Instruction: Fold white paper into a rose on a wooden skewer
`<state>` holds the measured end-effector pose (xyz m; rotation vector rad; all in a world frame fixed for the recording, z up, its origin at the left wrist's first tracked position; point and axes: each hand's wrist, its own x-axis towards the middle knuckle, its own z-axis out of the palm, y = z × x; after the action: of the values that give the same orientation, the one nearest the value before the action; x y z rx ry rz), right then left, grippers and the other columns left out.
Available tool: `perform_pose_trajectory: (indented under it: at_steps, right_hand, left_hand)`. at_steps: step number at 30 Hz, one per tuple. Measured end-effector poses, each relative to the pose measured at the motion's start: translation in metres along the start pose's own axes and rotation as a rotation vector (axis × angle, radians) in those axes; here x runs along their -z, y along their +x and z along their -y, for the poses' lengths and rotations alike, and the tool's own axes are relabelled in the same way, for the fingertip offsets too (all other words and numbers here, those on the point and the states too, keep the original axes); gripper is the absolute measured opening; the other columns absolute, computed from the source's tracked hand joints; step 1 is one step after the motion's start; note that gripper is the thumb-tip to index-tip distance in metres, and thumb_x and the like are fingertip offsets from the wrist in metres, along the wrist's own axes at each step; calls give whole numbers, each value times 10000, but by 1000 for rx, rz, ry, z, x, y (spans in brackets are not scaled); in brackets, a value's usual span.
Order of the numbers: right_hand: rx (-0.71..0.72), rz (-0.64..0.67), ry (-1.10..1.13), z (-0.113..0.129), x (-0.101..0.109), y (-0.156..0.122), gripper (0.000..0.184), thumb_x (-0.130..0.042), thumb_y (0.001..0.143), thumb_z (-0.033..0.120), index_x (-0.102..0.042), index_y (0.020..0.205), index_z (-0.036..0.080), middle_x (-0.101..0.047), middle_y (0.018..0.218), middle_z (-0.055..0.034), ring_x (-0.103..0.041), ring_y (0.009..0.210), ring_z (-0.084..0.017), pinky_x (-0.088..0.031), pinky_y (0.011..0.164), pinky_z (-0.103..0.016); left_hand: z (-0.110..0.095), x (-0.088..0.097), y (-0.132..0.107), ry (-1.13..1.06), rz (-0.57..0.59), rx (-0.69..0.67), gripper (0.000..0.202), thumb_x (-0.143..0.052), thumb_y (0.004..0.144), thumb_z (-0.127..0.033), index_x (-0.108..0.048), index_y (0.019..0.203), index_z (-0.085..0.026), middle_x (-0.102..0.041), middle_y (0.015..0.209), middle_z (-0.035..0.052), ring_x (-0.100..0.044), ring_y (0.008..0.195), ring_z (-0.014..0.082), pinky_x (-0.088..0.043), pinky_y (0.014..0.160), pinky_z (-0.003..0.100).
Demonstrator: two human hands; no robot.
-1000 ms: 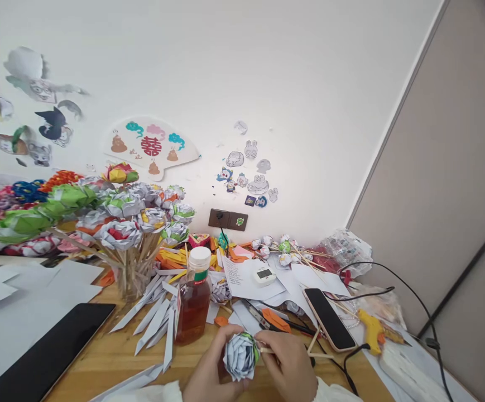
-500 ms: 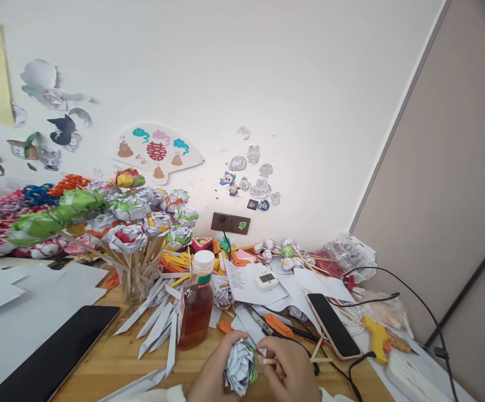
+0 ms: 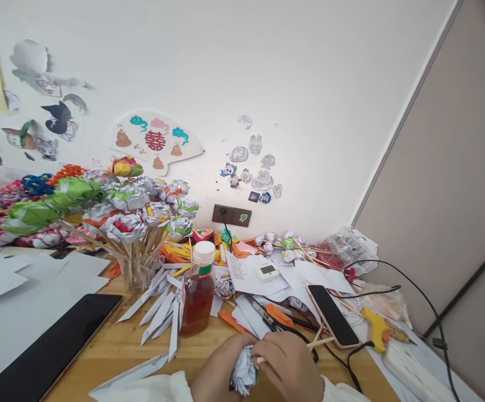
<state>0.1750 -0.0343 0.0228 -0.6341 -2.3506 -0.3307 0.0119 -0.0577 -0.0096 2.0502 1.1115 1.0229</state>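
My left hand (image 3: 219,365) is closed around a white folded-paper flower (image 3: 244,373), which has a bit of green at its lower right edge. Pressed close to it on the right is my right hand (image 3: 290,365), its fingers curled around a thin wooden stick (image 3: 261,360) whose pale end pokes out near the petals. The fingers hide part of the flower and most of the stick. Just beyond the hands lie scissors (image 3: 267,317), orange paper pieces (image 3: 279,315) and white paper strips (image 3: 253,315).
A bottle of reddish-brown liquid (image 3: 198,301) stands left of the hands. Behind it is a jar of paper flowers (image 3: 135,268). A black tablet (image 3: 58,346) lies at left. At right are a phone (image 3: 333,315), a yellow glue gun (image 3: 376,329) and black cables (image 3: 353,371).
My right hand has moved left against the flower, covering more of it. The flower has turned and sits slightly lower. The camera view has shifted a little.
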Motion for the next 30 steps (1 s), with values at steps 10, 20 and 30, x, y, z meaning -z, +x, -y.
perform_pose_trajectory:
  at_steps: [10,20,30]
  right_hand:
    - [29,92,-98,5,-1,3,450,-142,918,272,-536,722,180,-561,588,-23,-500,526,-141,-310,480,-256]
    - [139,-22,-282,8,-5,1,311,-278,877,136,-548,726,159,-523,512,-10,-457,452,-136,-244,445,-278]
    - [108,-51,-289,4,-6,-1,269,-320,871,161,-568,769,166,-519,512,-7,-458,479,-144,-232,473,-284]
  left_hand:
    - [-6,2,-2,116,77,48,582,-436,526,23,-454,1052,-224,-565,1055,42,-502,988,186,-389,839,250]
    - [-2,-3,-5,152,49,96,630,-460,524,0,-428,1115,-217,-557,1084,58,-492,1006,204,-376,864,279]
    - [-8,-2,-6,166,37,99,625,-444,521,7,-435,1102,-225,-562,1065,47,-498,991,201,-379,851,274]
